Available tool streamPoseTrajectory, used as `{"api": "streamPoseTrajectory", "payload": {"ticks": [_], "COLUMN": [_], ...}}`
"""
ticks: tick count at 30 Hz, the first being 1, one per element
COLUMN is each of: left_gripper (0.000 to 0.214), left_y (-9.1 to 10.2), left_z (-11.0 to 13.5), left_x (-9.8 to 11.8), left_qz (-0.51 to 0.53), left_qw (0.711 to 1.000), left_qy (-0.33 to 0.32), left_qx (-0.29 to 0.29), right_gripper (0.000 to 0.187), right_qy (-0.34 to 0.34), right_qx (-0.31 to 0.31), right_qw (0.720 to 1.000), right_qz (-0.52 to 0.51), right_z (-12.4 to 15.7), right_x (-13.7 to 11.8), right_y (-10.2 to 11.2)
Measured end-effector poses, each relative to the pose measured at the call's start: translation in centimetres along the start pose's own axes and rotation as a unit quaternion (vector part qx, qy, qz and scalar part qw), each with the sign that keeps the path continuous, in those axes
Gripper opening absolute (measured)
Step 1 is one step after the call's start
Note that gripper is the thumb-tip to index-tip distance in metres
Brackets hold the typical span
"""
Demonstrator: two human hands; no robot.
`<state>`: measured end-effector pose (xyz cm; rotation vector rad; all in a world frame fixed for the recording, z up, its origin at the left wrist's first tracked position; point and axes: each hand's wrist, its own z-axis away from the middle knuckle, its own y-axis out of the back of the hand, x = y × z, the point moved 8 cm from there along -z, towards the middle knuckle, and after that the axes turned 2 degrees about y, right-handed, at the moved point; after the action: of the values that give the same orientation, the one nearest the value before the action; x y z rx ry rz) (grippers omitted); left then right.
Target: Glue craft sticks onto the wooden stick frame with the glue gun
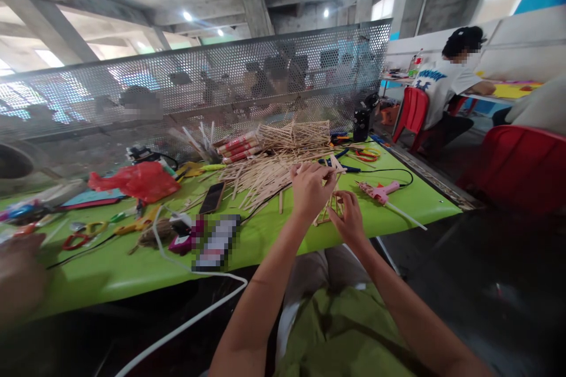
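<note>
A small frame of thin wooden sticks (324, 216) stands near the front edge of the green table. My left hand (312, 185) bends over its upper part with fingers drawn together; what lies between the fingertips is hidden. Lower on the right side, my right hand (349, 215) grips the frame between thumb and curved fingers. A pink hot glue gun (380, 191) lies to the right, a white glue stick poking out of its back. Just behind my hands are blue-handled pliers (351, 169) and a large heap of loose sticks (260, 179).
Left on the green table (119, 277) lie a dark phone (213, 198), a second phone (216, 242), a red plastic bag (137, 181), scissors (75, 240) and a white cable (198, 312). Another person's hand (22, 277) is at far left. A perforated metal screen (198, 88) stands behind.
</note>
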<state>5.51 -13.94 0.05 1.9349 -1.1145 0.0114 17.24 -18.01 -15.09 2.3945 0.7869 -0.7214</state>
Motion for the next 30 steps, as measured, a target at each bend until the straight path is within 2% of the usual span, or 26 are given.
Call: {"api": "streamPoseTrajectory", "payload": {"ticks": [8,14,22,26,30], "left_gripper": [0.021,0.016,0.028,0.026,0.029], "left_y": [-0.1,0.0,0.0,0.6,1.5], "left_z": [-0.1,-0.1,0.0,0.7,2.2], "left_x": [0.0,-0.1,-0.5,-1.8,-4.1], "left_qz": [0.009,0.002,0.034,0.088,0.141], "left_qw": [1.000,1.000,0.999,0.994,0.980], "left_qy": [0.002,0.003,-0.015,-0.024,-0.031], "left_qx": [-0.008,-0.006,0.004,0.057,0.136], "right_gripper": [0.035,0.035,0.034,0.030,0.028], "right_qy": [0.002,0.005,0.013,0.026,0.042], "right_qx": [0.000,-0.001,0.006,0.024,0.074], "right_qw": [1.000,1.000,1.000,0.999,0.996], "right_qz": [0.005,0.004,0.002,0.000,0.006], "right_z": [-0.1,-0.1,-0.1,0.0,-1.0], "right_x": [0.0,0.0,-0.4,-1.0,-2.3], "right_y": [0.1,0.0,0.2,0.8,3.6]}}
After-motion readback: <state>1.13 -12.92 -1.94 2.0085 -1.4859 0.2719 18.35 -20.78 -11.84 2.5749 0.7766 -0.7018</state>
